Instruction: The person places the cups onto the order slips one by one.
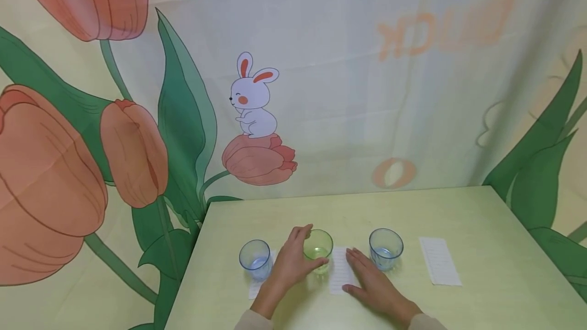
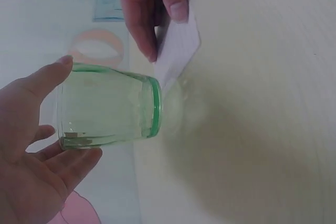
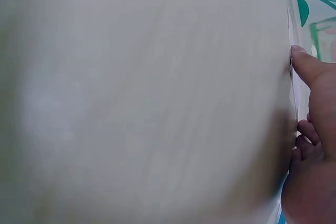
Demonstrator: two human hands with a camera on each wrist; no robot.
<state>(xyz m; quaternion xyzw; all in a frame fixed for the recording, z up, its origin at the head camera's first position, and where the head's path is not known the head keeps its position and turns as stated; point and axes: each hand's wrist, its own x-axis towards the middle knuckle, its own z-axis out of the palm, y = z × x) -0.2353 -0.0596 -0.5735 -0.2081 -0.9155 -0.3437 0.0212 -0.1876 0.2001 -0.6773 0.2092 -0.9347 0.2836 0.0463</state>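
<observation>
My left hand holds a green transparent glass near its rim, thumb on one side and fingers on the other. In the left wrist view the green glass looks empty, its base close to the tabletop; whether it touches, I cannot tell. Just right of it, a white lined paper strip lies on the table. My right hand rests on that strip with fairly straight fingers. The right wrist view shows its thumb at the paper's edge. A blue glass stands just beyond the right hand.
Another blue glass stands at the left, with a paper strip partly hidden by it and my left arm. A third strip lies farther right on the pale table. A printed curtain hangs behind the table.
</observation>
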